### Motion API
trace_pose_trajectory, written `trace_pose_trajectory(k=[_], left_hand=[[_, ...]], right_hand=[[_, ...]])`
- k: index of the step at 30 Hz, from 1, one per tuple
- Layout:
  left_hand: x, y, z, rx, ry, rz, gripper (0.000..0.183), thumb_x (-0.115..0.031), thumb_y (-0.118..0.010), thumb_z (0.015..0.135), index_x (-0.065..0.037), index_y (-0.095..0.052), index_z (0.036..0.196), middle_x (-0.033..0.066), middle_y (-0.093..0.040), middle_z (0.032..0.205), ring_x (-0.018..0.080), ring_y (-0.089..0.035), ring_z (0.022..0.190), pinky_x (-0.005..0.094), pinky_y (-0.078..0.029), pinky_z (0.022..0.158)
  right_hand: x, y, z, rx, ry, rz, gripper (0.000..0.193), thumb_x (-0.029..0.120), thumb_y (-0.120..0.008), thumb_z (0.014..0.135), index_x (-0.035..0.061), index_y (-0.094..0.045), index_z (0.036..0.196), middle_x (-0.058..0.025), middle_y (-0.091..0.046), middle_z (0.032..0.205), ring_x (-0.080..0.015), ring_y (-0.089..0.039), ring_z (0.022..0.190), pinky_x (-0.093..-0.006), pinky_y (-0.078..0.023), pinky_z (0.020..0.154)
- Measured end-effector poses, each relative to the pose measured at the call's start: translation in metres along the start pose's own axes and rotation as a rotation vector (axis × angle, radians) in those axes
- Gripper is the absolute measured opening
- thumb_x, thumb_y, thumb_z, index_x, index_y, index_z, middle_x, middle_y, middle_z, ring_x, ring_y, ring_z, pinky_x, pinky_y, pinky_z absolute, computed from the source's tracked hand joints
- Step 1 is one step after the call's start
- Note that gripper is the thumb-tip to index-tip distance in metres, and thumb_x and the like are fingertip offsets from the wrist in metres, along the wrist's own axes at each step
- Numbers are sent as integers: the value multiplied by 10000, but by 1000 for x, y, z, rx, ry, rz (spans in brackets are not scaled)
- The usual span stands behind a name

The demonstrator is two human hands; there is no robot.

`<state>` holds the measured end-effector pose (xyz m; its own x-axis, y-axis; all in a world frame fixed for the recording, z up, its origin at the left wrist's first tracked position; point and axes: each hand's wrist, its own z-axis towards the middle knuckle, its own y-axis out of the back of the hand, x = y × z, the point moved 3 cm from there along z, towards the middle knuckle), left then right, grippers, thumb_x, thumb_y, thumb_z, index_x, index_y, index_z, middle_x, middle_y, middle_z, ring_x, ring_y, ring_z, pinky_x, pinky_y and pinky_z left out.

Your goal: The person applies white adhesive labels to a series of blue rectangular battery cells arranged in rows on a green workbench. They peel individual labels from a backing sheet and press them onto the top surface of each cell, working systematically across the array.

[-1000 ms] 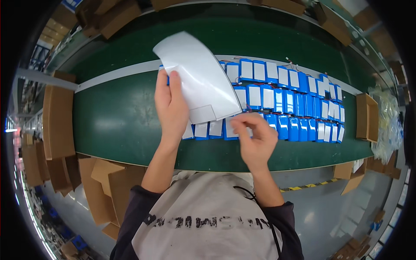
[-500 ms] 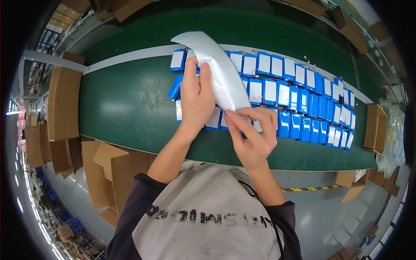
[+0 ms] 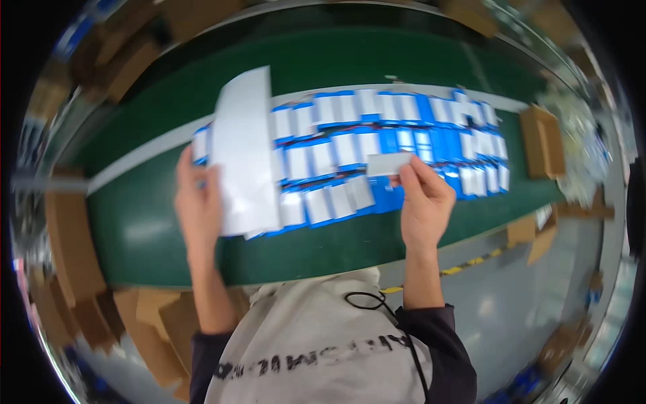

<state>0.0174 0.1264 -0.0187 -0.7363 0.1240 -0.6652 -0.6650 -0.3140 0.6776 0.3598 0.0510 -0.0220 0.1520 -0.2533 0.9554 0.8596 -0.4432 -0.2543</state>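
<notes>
My left hand [image 3: 198, 212] grips a large white sheet [image 3: 246, 151] by its left edge, thumb on the front. The sheet hangs over the left end of several rows of blue battery packs [image 3: 388, 139], hiding some of them. To the right, my right hand [image 3: 428, 209] pinches a small white rectangular sticker [image 3: 387, 164] at its right end, held over the packs and apart from the sheet. Many packs bear a white sticker on top; a group in the middle and right shows bare shiny blue wrap. The picture is blurred by motion.
The packs lie on a green workbench [image 3: 145, 225] with a pale strip running along behind them. Cardboard boxes stand at the bench's left end [image 3: 74, 236] and right end, a box [image 3: 542, 141] beside clear plastic bags [image 3: 584, 145]. More cartons [image 3: 158, 323] sit below the front edge.
The sticker has come off the sheet and is now in my right hand. My left hand has moved left with the sheet, the right hand rightward. The whole view has shifted and turned.
</notes>
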Motion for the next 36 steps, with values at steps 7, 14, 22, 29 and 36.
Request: trace_pose_trajectory(k=[7, 14, 22, 29, 36], left_hand=[[-69, 13, 8, -190, -310, 81, 346, -4, -656, 971, -40, -663, 1315, 55, -582, 988, 110, -510, 652, 245, -425, 576], [-174, -55, 1, 337, -841, -105, 148, 4, -697, 909, -56, -715, 1042, 102, -655, 893, 261, -674, 794, 347, -527, 648], [-235, -150, 1, 599, -874, -202, 82, -133, -678, 953, -69, -719, 985, 93, -692, 907, 292, -692, 830, 406, -560, 716], [-237, -180, 0, 664, -820, -189, 98, -136, -658, 967, -70, -723, 998, 93, -705, 907, 285, -699, 839, 407, -565, 735], [-240, -203, -5, 705, -839, -188, 138, -145, -654, 968, -110, -731, 1077, 83, -685, 927, 277, -684, 897, 405, -559, 775]], right_hand=[[29, 76, 25, 42, -49, -172, 306, -46, -707, 950, -63, -706, 1255, -140, -751, 1112, -166, -715, 992, -278, -574, 881], [48, 157, 82, 81, 175, -541, 127, 45, -700, 987, -15, -726, 1097, -56, -731, 1044, -113, -640, 908, -272, -521, 806], [65, 135, 132, 306, 387, -929, 74, 54, -709, 956, 63, -736, 1024, -49, -648, 954, -148, -583, 803, -277, -478, 700], [67, 131, 139, 412, 318, -1042, 132, 192, -804, 902, 86, -795, 980, -52, -598, 978, -191, -574, 885, -329, -484, 751], [46, 132, 151, 481, 223, -1081, 142, 205, -822, 875, 87, -811, 953, -55, -585, 941, -219, -586, 930, -362, -495, 815]])
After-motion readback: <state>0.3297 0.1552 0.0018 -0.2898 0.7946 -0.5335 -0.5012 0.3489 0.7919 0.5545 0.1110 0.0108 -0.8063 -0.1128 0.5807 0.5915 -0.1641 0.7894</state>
